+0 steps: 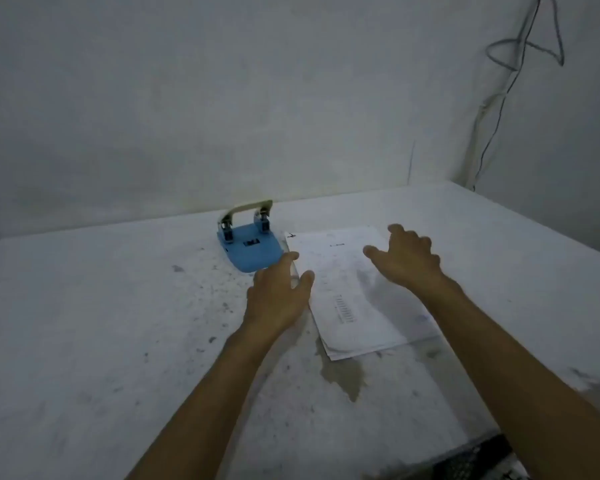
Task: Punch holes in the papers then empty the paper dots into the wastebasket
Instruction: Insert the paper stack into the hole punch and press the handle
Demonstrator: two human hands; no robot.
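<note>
A blue hole punch (248, 242) with a pale metal handle stands on the table near the wall. Just to its right lies a small stack of printed white papers (352, 306), skewed on the tabletop. My left hand (278, 295) hovers over the stack's left edge, fingers spread, its fingertips close to the punch's base. Above the papers' upper right part my right hand (407, 259) is held with the fingers apart. Neither hand holds anything. No wastebasket shows in the view.
The white table (118, 323) is scuffed with dark specks, and a brownish stain (345, 374) lies in front of the papers. Grey cables (518, 64) hang down the wall at the right corner. A dark object (471, 462) sits below the table's front edge.
</note>
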